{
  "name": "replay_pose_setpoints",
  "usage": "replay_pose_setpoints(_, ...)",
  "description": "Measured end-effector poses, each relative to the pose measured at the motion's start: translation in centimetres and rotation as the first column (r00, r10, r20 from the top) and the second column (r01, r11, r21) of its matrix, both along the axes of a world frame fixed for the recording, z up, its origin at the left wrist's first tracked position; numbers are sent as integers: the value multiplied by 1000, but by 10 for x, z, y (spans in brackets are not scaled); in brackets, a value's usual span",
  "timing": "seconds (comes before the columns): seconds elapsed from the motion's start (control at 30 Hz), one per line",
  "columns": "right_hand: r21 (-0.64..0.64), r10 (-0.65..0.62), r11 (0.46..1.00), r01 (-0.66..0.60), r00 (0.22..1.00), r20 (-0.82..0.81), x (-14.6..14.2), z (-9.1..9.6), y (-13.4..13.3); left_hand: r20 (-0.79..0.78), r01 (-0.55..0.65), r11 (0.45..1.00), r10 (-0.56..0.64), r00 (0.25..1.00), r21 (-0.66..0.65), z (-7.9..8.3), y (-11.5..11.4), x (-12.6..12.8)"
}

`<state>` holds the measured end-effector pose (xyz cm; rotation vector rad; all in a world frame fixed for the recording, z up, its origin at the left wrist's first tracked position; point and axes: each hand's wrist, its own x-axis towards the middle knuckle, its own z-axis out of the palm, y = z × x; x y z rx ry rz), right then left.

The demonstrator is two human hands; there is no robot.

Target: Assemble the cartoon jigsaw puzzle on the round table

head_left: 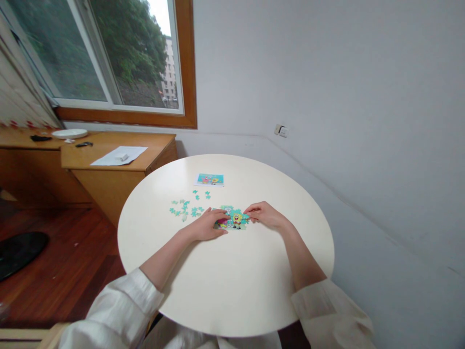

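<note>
A partly joined jigsaw puzzle point(238, 220) with a yellow cartoon figure lies flat near the middle of the round white table point(232, 281). My left hand point(210, 224) rests over its left side, fingers spread and covering part of the picture. At the puzzle's right edge, my right hand point(265, 214) has thumb and fingertips pinched on a small turquoise puzzle piece, mostly hidden by the fingers. Several loose turquoise pieces point(185, 206) are scattered to the left of my left hand. Beyond the puzzle lies a reference picture card point(210, 180) showing the same kind of cartoon scene.
A wooden desk point(160, 150) stands behind the table on the left, bearing a paper sheet point(109, 156) with a small white block and a white plate point(69, 133). The wall point(381, 145) runs close along the table's right side. A black round base point(22, 252) is on the floor.
</note>
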<state>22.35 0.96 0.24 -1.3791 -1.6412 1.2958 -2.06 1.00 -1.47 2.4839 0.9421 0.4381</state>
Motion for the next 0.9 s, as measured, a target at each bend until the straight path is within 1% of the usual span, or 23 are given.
replay_pose_setpoints(0.13, 16, -21, 1000, 21, 1000, 17, 2, -2, 2, 28, 9, 1000, -10, 1000, 23, -2, 1, -1)
replay_pose_setpoints(0.37, 18, -2, 1000, 1, 999, 50, 4, -3, 2, 44, 12, 1000, -13, 999, 27, -3, 2, -1)
replay_pose_setpoints(0.5, 12, -1, 1000, 1, 1000, 27, 3, -2, 1, 40, 15, 999, -16, 999, 36, -3, 2, -1)
replay_pose_setpoints(0.73, -70, 36, 997, -40, 998, -49, 2, 0, -1, 14, 12, 999, -13, 1000, 32, -2, 2, -1)
replay_pose_setpoints(0.9, -51, 45, 998, -47, 998, -32, 2, -1, 0, 33, 9, 999, -10, 999, 38, -3, 2, -1)
